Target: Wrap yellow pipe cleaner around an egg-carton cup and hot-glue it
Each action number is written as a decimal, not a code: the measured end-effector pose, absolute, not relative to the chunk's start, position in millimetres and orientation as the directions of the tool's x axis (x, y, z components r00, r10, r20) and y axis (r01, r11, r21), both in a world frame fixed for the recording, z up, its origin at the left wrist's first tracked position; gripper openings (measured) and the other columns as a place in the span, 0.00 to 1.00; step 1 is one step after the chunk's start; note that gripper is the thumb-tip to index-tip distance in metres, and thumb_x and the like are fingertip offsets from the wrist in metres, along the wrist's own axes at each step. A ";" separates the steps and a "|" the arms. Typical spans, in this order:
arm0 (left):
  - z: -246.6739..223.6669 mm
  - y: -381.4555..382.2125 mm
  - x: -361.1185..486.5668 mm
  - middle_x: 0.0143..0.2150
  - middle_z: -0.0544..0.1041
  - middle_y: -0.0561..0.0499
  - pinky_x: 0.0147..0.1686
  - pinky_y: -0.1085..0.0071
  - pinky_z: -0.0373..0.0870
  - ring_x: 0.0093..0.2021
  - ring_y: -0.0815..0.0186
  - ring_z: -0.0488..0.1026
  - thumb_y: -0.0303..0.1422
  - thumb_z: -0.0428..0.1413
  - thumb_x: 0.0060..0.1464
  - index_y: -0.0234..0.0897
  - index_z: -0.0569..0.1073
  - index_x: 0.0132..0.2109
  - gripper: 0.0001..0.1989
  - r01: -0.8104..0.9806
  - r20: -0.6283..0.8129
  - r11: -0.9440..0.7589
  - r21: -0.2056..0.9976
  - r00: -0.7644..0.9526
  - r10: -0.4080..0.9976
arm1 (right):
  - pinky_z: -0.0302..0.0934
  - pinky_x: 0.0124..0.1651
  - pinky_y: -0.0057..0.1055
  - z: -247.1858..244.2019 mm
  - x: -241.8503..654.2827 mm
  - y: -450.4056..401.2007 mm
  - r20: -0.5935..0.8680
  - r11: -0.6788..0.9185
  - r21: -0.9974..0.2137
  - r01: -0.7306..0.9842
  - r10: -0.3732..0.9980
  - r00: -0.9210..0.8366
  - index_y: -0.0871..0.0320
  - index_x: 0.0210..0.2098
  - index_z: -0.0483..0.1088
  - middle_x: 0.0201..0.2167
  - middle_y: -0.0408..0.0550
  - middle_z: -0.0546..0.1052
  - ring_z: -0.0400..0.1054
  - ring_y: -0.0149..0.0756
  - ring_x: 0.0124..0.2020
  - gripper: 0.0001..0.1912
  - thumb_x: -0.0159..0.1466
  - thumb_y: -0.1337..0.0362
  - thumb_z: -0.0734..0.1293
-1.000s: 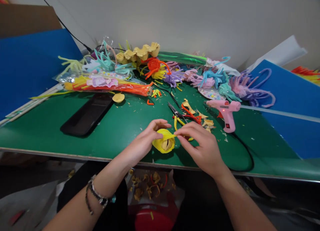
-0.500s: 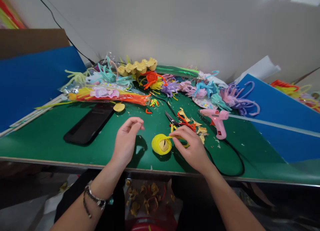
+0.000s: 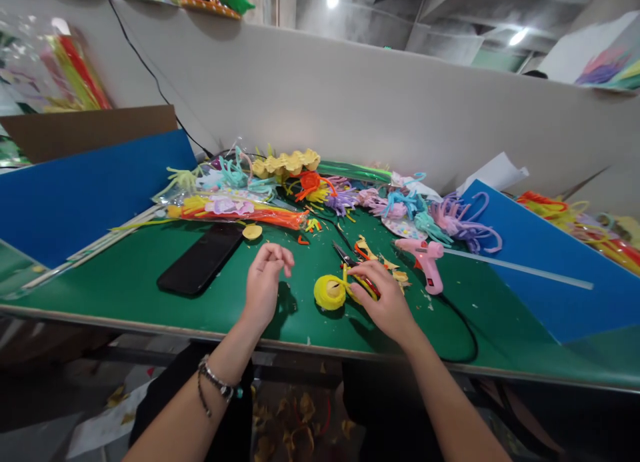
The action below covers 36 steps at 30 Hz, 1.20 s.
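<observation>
On the green table, a yellow ball [image 3: 329, 293] wrapped in fuzzy pipe cleaner has a pale tan oval at its centre. A loose yellow strand runs from its right side toward my right hand [image 3: 381, 295]. That hand lies over the red-handled scissors [image 3: 344, 254], thumb and index finger apart, with a red handle showing between them. Some fingers are hidden beneath the palm. My left hand [image 3: 265, 282] hovers left of the ball, fingers loosely curled and nothing in them. Behind it sits a small tan disc-like piece [image 3: 252, 232].
A black phone [image 3: 200, 260] lies at left. The pink glue gun [image 3: 424, 261], with a long glue stick, rests at right. Pipe cleaner bundles [image 3: 245, 212] and a yellow egg carton [image 3: 287, 162] line the back. Blue panels [image 3: 100, 189] flank the table, and tan scraps [image 3: 397, 275] lie near the scissors.
My right hand has let go of its pinch on the yellow strand and moved over the scissors' handles. My left fingers have spread slightly. The head view has tilted up.
</observation>
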<state>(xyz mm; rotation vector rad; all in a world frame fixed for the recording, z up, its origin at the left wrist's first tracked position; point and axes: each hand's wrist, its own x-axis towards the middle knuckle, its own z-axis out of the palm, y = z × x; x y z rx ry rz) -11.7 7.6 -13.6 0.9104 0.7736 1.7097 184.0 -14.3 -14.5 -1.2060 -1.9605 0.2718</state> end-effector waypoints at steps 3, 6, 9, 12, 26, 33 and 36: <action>-12.6 7.3 -12.3 0.17 0.64 0.60 0.20 0.77 0.54 0.17 0.75 0.57 0.29 0.50 0.36 0.38 0.57 0.23 0.06 -0.498 0.202 -0.265 0.826 -0.177 0.963 | 0.62 0.42 0.34 -13.5 185.2 -14.3 0.538 0.524 -0.536 0.662 0.816 -0.211 0.57 0.35 0.68 0.33 0.48 0.71 0.67 0.36 0.37 0.07 0.61 0.63 0.61; -13.2 7.6 -11.8 0.16 0.61 0.61 0.19 0.76 0.51 0.17 0.75 0.55 0.30 0.49 0.38 0.39 0.55 0.23 0.06 -0.510 0.200 -0.242 0.826 -0.135 0.970 | 0.62 0.41 0.34 -14.8 185.2 -13.7 0.556 0.531 -0.524 0.666 0.806 -0.205 0.57 0.34 0.69 0.32 0.48 0.71 0.67 0.37 0.37 0.07 0.60 0.63 0.61; -14.4 7.4 -10.8 0.15 0.57 0.62 0.18 0.76 0.49 0.15 0.75 0.53 0.31 0.48 0.38 0.39 0.54 0.24 0.07 -0.510 0.204 -0.221 0.831 -0.091 0.975 | 0.62 0.39 0.33 -16.8 185.8 -12.6 0.578 0.538 -0.513 0.669 0.793 -0.195 0.57 0.33 0.69 0.31 0.47 0.72 0.67 0.37 0.35 0.07 0.60 0.63 0.61; -15.1 6.9 -10.0 0.15 0.55 0.63 0.18 0.77 0.48 0.15 0.76 0.51 0.32 0.47 0.38 0.39 0.53 0.24 0.07 -0.502 0.207 -0.214 0.838 -0.070 0.976 | 0.62 0.37 0.34 -18.0 188.0 -11.7 0.604 0.543 -0.504 0.672 0.777 -0.176 0.57 0.33 0.69 0.30 0.47 0.71 0.67 0.36 0.33 0.07 0.60 0.62 0.60; 13.3 -7.7 -8.4 0.18 0.63 0.61 0.16 0.78 0.50 0.16 0.76 0.56 0.31 0.56 0.41 0.39 0.63 0.29 0.08 -0.324 0.330 -0.340 0.883 -0.089 0.940 | 0.62 0.34 0.32 -13.5 204.0 -18.2 0.681 0.560 -0.509 0.654 0.726 -0.092 0.56 0.32 0.68 0.29 0.46 0.72 0.67 0.36 0.30 0.06 0.60 0.64 0.60; 33.9 -22.4 -5.3 0.17 0.64 0.58 0.17 0.77 0.54 0.16 0.75 0.58 0.26 0.53 0.45 0.37 0.67 0.23 0.05 -0.240 0.560 -0.549 0.801 -0.029 0.828 | 0.62 0.33 0.31 -2.8 203.5 -16.8 0.702 0.583 -0.500 0.641 0.706 -0.095 0.56 0.31 0.67 0.27 0.45 0.71 0.66 0.35 0.29 0.06 0.59 0.66 0.59; 40.5 -17.6 -7.2 0.16 0.65 0.58 0.19 0.77 0.57 0.17 0.75 0.60 0.24 0.54 0.43 0.38 0.68 0.23 0.06 -0.281 0.609 -0.595 0.753 -0.043 0.792 | 0.62 0.34 0.31 10.5 198.8 -14.9 0.709 0.604 -0.486 0.632 0.695 -0.119 0.56 0.31 0.67 0.28 0.46 0.71 0.67 0.35 0.32 0.06 0.60 0.68 0.59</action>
